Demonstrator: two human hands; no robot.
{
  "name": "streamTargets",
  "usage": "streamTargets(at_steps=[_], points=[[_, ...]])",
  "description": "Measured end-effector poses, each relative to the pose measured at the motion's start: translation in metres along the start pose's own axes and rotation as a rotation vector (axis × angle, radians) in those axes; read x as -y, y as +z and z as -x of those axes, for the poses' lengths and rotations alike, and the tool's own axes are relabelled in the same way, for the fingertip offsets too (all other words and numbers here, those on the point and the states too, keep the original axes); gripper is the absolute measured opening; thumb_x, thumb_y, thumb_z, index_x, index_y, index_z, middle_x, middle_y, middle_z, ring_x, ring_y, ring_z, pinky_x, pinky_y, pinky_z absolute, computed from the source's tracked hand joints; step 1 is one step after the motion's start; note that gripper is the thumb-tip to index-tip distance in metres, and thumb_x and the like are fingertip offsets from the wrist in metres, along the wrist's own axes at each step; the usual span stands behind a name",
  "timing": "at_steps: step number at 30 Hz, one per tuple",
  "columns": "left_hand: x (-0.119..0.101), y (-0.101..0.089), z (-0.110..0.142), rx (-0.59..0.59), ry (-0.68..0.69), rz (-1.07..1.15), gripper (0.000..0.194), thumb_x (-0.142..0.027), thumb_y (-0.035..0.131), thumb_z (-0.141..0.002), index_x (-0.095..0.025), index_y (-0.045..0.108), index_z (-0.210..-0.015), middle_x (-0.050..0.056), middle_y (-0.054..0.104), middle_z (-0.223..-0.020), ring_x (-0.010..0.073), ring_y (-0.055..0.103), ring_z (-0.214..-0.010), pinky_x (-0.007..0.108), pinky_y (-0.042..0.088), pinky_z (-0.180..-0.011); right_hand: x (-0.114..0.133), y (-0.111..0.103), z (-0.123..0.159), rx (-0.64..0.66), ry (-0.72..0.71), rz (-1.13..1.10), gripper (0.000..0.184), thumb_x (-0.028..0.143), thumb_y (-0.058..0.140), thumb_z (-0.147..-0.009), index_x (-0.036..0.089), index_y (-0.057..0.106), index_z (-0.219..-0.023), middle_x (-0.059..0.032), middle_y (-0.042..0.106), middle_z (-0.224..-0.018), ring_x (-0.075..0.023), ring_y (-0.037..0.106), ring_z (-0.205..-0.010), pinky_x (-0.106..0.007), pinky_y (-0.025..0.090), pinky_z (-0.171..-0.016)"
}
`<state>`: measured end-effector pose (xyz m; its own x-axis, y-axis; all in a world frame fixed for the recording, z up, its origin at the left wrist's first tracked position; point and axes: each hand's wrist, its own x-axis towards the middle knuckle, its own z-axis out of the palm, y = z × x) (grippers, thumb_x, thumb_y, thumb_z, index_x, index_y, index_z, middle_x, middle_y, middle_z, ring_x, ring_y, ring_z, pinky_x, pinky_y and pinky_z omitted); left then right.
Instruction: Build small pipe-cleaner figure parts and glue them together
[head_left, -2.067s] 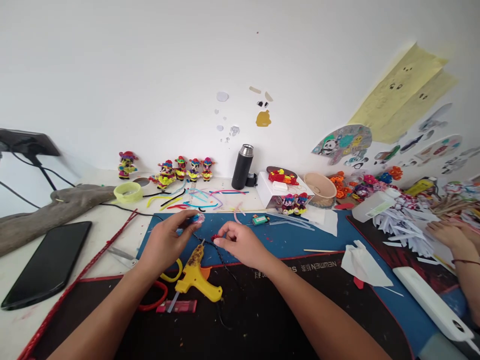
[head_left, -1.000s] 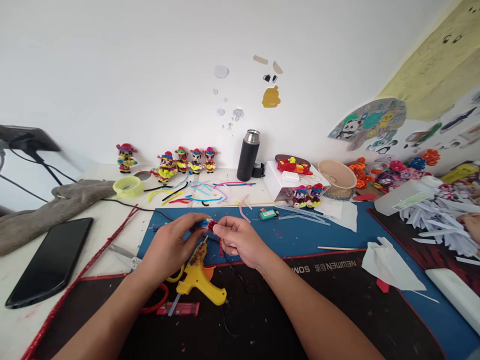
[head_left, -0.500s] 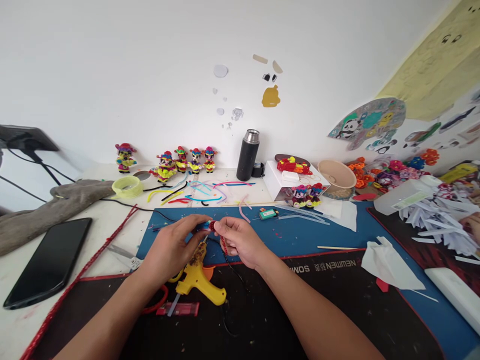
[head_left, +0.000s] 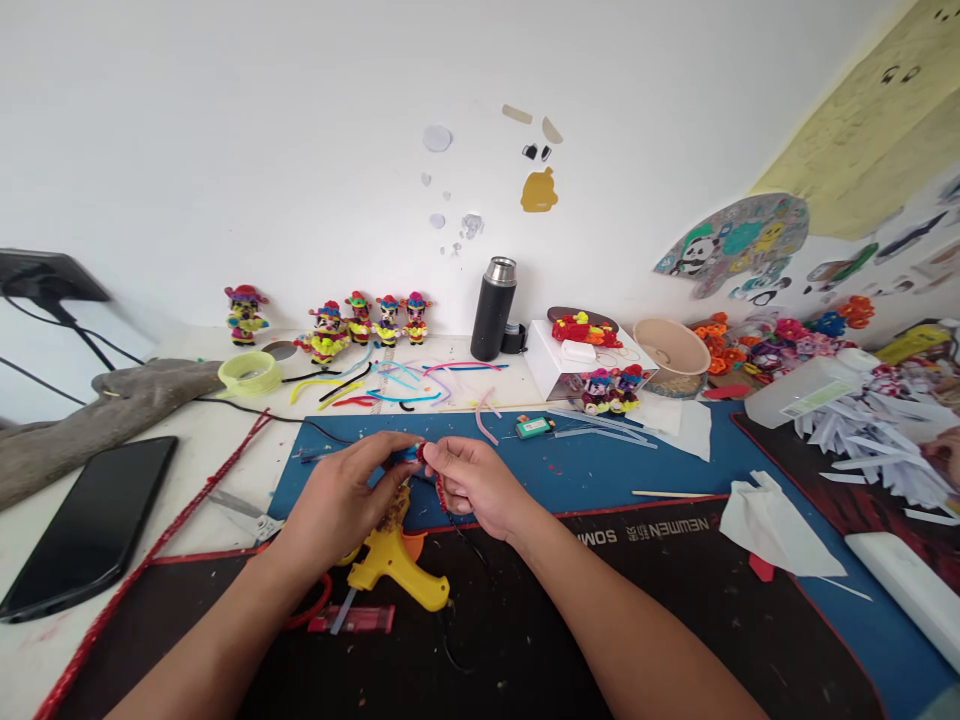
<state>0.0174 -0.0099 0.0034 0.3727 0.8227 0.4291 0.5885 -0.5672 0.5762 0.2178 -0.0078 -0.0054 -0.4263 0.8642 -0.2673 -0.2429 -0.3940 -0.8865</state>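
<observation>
My left hand (head_left: 360, 480) is closed in a pinch around a slim blue piece (head_left: 396, 458), most of which the fingers cover. Wrapped at that piece's right end is a dark red glittery pipe cleaner (head_left: 441, 492), and its loose tail hangs down under my right hand (head_left: 472, 482). The right thumb and forefinger press on this red wrap, touching the blue piece's end. Just below both hands lies a yellow hot glue gun (head_left: 397, 565), its nozzle end partly behind the left fingers. Scissors (head_left: 244, 512) rest left of my left wrist.
Finished pipe-cleaner figures (head_left: 328, 330) stand along the wall beside a black thermos (head_left: 493, 310). Loose coloured pipe cleaners (head_left: 405, 396) lie in front of them. A phone (head_left: 90, 525) and long red pipe cleaners (head_left: 176, 530) are at left; white tissue (head_left: 776, 525) is at right.
The view has shifted slightly. Both hands stay together, and the red pipe cleaner's tail hangs a little closer under my right hand.
</observation>
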Motion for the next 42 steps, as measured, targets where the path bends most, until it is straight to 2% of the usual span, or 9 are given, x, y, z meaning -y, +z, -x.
streamTargets(at_steps=[14,21,31,37,42], points=[[-0.001,0.002,0.000,-0.005,-0.012,-0.006,0.024,-0.033,0.055,-0.099,-0.025,0.074,-0.112,0.006,0.084,-0.104,0.0246,0.081,-0.090,0.033,0.063,-0.083,-0.003,0.001,0.000,-0.018,0.039,-0.045,0.058,0.069,0.089,-0.072,0.020,0.058,-0.071,0.0119,0.030,-0.048,-0.0056,0.022,-0.043,-0.023,0.010,-0.041],[-0.001,0.003,0.000,-0.034,0.021,-0.015,0.022,-0.028,0.056,-0.099,-0.025,0.075,-0.111,0.005,0.085,-0.103,0.0230,0.081,-0.089,0.031,0.064,-0.082,-0.004,0.001,0.000,-0.017,0.068,-0.066,0.060,0.069,0.091,-0.069,0.020,0.057,-0.070,0.0123,0.029,-0.047,-0.0055,0.024,-0.042,-0.023,0.009,-0.041],[-0.003,0.004,0.001,-0.042,-0.035,-0.018,0.025,-0.033,0.056,-0.099,-0.026,0.076,-0.110,0.005,0.085,-0.102,0.0241,0.081,-0.088,0.033,0.064,-0.083,-0.003,0.002,-0.001,-0.004,0.086,-0.070,0.059,0.068,0.090,-0.072,0.020,0.057,-0.072,0.0124,0.030,-0.049,-0.0055,0.022,-0.044,-0.022,0.011,-0.041],[-0.003,0.006,0.001,-0.044,-0.101,0.012,0.028,-0.046,0.062,-0.099,-0.027,0.079,-0.111,0.003,0.085,-0.098,0.0233,0.079,-0.082,0.030,0.062,-0.079,-0.005,0.001,-0.002,-0.009,0.028,-0.095,0.062,0.077,0.080,-0.076,0.020,0.057,-0.075,0.0113,0.035,-0.050,-0.0056,0.023,-0.043,-0.022,0.013,-0.041],[-0.005,0.007,0.000,-0.058,-0.209,0.043,0.035,-0.055,0.066,-0.095,-0.026,0.080,-0.108,0.003,0.085,-0.094,0.0240,0.078,-0.079,0.032,0.061,-0.076,-0.002,-0.007,0.000,-0.077,-0.130,-0.051,0.060,0.078,0.073,-0.082,0.020,0.062,-0.084,0.0109,0.040,-0.051,-0.0060,0.027,-0.039,-0.023,0.016,-0.040]])
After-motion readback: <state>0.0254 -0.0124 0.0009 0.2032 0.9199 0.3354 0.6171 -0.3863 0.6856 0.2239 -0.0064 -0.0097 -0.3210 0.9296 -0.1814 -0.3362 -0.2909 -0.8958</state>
